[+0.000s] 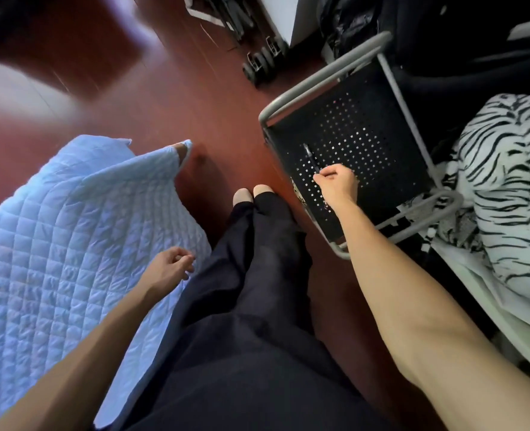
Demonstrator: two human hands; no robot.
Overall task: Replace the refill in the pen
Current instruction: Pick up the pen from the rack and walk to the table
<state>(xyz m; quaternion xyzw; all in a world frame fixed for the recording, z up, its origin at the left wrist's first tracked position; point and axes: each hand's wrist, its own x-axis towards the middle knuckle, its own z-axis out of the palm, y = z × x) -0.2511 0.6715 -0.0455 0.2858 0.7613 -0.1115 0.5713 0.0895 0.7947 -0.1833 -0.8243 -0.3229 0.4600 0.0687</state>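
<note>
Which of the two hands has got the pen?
The right hand, reaching over the black perforated chair seat and pinching the near end of the pen. The left hand hangs loosely curled above the quilted blue pad, holding nothing.

A black perforated chair seat in a grey tube frame stands on the red-brown wooden floor. A dark pen lies on the seat, pointing away from the right hand, whose fingertips pinch its near end.
</note>
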